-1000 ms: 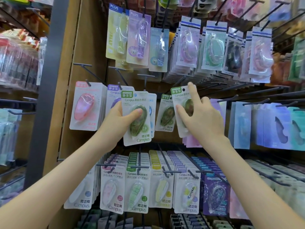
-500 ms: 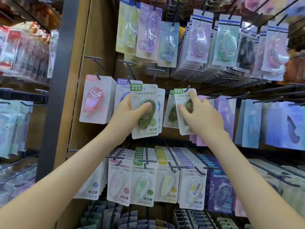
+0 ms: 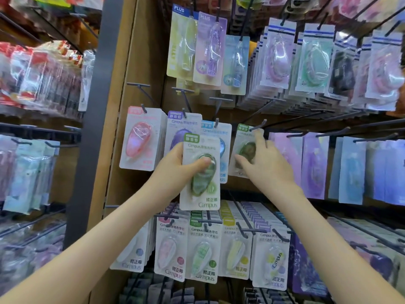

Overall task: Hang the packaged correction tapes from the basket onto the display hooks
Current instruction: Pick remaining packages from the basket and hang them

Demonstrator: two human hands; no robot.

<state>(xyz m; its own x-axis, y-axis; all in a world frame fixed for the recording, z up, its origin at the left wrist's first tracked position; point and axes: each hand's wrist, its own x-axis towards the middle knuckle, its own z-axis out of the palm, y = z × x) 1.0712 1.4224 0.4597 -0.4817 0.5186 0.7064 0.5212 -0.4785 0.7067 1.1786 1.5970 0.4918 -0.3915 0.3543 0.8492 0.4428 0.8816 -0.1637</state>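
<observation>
My left hand (image 3: 173, 172) grips a green Campus correction tape pack (image 3: 201, 172) by its blister, thumb across the front, and holds it upright in front of the purple and blue packs. A second green pack (image 3: 242, 148) hangs on a black display hook (image 3: 258, 127) in the middle row. My right hand (image 3: 265, 167) lies against that pack's front with stretched fingers, the index finger reaching up toward the hook's tip. The basket is out of view.
A pink pack (image 3: 140, 139), a purple pack (image 3: 182, 128) and a blue pack (image 3: 221, 137) hang left of the green one. Full rows of packs hang above and below, and long bare hooks (image 3: 328, 132) jut out at the right. A grey upright post (image 3: 94, 106) stands at the left.
The pack my right hand was pinching now hangs further back on the hook, and the fingers have straightened over it. My left hand has sunk slightly with its pack.
</observation>
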